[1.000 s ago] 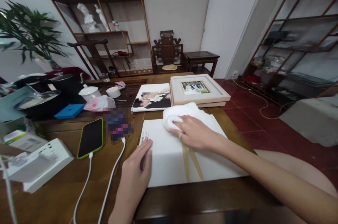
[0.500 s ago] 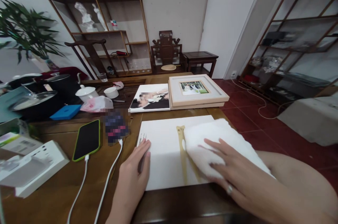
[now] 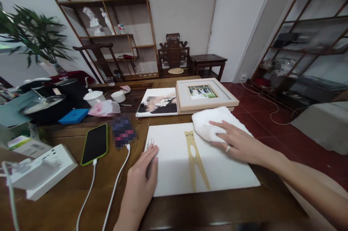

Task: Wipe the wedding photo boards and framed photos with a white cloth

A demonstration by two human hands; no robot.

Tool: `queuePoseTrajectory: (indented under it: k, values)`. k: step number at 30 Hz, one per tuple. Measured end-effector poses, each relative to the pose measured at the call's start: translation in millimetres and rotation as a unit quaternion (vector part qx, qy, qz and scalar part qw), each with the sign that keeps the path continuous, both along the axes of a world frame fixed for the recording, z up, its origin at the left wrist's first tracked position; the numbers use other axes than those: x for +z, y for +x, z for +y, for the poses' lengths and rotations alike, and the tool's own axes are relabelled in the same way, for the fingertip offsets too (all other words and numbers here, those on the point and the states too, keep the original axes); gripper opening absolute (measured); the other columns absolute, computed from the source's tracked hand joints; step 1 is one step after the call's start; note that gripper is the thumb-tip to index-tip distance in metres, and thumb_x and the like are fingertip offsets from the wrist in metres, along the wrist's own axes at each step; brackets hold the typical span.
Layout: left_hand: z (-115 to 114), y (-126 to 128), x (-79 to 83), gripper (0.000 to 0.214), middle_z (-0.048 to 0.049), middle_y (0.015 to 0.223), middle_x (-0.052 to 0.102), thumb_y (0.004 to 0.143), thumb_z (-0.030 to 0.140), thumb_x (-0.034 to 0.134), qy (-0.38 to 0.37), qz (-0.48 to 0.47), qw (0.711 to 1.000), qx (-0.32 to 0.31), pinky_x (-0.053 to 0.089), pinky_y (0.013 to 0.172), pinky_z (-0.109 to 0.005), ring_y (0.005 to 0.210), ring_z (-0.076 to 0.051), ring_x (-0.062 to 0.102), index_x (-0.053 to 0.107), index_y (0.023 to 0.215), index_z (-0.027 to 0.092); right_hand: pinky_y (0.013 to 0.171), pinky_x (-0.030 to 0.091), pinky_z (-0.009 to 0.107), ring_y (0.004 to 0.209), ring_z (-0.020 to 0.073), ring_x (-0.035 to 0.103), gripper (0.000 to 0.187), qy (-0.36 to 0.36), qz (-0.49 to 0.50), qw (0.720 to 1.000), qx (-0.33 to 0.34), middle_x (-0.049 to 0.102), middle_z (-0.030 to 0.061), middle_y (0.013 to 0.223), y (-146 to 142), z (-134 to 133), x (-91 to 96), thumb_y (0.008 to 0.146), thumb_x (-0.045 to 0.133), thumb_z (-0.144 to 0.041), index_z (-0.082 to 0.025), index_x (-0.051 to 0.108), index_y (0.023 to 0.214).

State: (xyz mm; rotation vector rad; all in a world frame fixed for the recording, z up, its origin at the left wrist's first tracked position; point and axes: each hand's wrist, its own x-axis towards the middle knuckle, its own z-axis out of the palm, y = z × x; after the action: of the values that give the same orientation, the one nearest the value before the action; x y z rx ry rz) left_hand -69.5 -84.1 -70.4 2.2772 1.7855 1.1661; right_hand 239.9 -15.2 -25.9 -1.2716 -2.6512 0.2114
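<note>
A flat white panel (image 3: 171, 158) lies on the wooden table before me, with a tan, A-shaped easel stand (image 3: 193, 164) against its upper face and small print at its left edge. My left hand (image 3: 143, 176) rests along that left edge, fingers stretched out and thumb apart, touching the panel. At the panel's far right corner, my right hand (image 3: 231, 138), wearing a ring, bends over a fluffy white towel (image 3: 209, 122) and presses it down; its thumb is hidden. Part of the towel reaches past the panel's far edge.
Behind the panel lie a photo print (image 3: 160, 106) and a light wooden picture frame (image 3: 208, 97). To the left are a charging phone (image 3: 95, 144), white cables (image 3: 116, 184), a white power strip (image 3: 51, 173), a blue box (image 3: 73, 115), white cups and dark pots.
My right hand has slid the towel away from me, toward the panel's far right corner, uncovering the stand and the panel's near right part. My left hand stays at the left edge.
</note>
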Motion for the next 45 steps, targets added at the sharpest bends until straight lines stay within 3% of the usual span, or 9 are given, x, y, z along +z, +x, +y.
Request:
queuePoseTrajectory:
  k: [3,6,12,18,25,30,34,41,45]
  values:
    - [0.7,0.5,-0.3,0.031,-0.0119,0.115,0.067,0.088,0.025,0.049,0.000,0.000,1.000,0.003,0.051,0.094,-0.039,0.110,-0.025,0.062,0.067,0.109,0.013,0.109,0.026,0.056,0.135,0.0324,0.030,0.039,0.003,0.014,1.000,-0.006,0.037,0.0163,0.146,3.1,6.9,-3.7,0.094,0.038,-0.041,-0.015,0.067,0.099]
    - [1.4,0.9,0.0,0.031,-0.0124,0.115,0.067,0.088,0.025,0.048,0.002,0.003,1.000,0.003,0.051,0.093,-0.040,0.109,-0.025,0.062,0.067,0.109,0.013,0.111,0.022,0.055,0.135,0.0303,0.031,0.037,0.004,0.016,1.000,0.006,0.047,0.0163,0.139,0.2,-4.9,-2.6,0.094,0.039,-0.037,-0.015,0.068,0.091]
    - [0.9,1.3,1.7,0.031,-0.0125,0.116,0.067,0.088,0.026,0.048,-0.001,0.002,1.000,0.002,0.052,0.092,-0.038,0.110,-0.025,0.062,0.067,0.109,0.013,0.110,0.025,0.057,0.137,0.0288,0.026,0.025,-0.013,0.006,0.999,0.038,0.051,0.0066,0.137,-0.8,-70.2,2.9,0.087,0.046,-0.018,-0.023,0.068,0.097]
    - [0.8,1.1,1.4,0.031,-0.0100,0.118,0.066,0.088,0.027,0.048,-0.018,-0.003,1.000,0.011,0.051,0.094,-0.038,0.112,-0.024,0.061,0.066,0.110,0.016,0.106,0.037,0.049,0.126,0.0309,0.045,0.012,0.011,0.021,0.993,0.117,0.048,0.0001,0.139,6.4,-117.0,0.4,0.080,0.061,-0.027,-0.029,0.072,0.083]
    - [1.2,0.2,0.6,0.031,-0.0117,0.116,0.067,0.088,0.027,0.048,-0.010,-0.002,1.000,0.003,0.052,0.093,-0.039,0.111,-0.024,0.062,0.067,0.109,0.014,0.105,0.036,0.054,0.134,0.0307,0.032,0.029,-0.030,0.019,0.999,-0.012,0.041,0.0059,0.144,13.4,-68.5,5.0,0.087,0.046,-0.024,-0.024,0.067,0.108]
    - [1.4,0.4,0.4,0.031,-0.0128,0.115,0.068,0.088,0.026,0.048,-0.002,-0.004,1.000,0.002,0.052,0.093,-0.037,0.109,-0.025,0.063,0.067,0.108,0.013,0.109,0.025,0.057,0.136,0.0324,0.028,0.036,-0.028,0.023,0.999,-0.039,0.033,0.0130,0.148,14.3,-17.5,-1.6,0.094,0.039,-0.040,-0.017,0.066,0.104]
    - [1.5,0.4,0.2,0.031,-0.0127,0.115,0.068,0.088,0.026,0.048,-0.003,-0.003,1.000,0.002,0.052,0.093,-0.038,0.109,-0.024,0.063,0.067,0.108,0.013,0.110,0.024,0.056,0.135,0.0298,0.030,0.038,0.012,0.024,0.998,-0.048,0.040,0.0151,0.144,9.9,-13.5,-7.2,0.095,0.037,-0.040,-0.016,0.065,0.106]
    - [0.9,-0.4,0.1,0.031,-0.0128,0.114,0.068,0.088,0.027,0.048,-0.007,-0.003,1.000,0.003,0.052,0.093,-0.040,0.110,-0.025,0.062,0.067,0.107,0.013,0.109,0.027,0.057,0.137,0.0296,0.026,0.032,0.031,0.014,0.999,-0.009,0.053,0.0072,0.135,10.4,-74.5,-9.0,0.084,0.045,-0.015,-0.024,0.068,0.105]
    - [0.7,0.3,0.0,0.031,-0.0113,0.116,0.068,0.088,0.027,0.048,-0.021,-0.004,1.000,0.010,0.051,0.094,-0.040,0.111,-0.025,0.062,0.066,0.109,0.014,0.105,0.036,0.055,0.130,0.0320,0.039,0.020,0.033,0.020,0.998,0.054,0.047,0.0003,0.140,22.2,-116.2,-20.5,0.082,0.057,-0.024,-0.032,0.071,0.093]
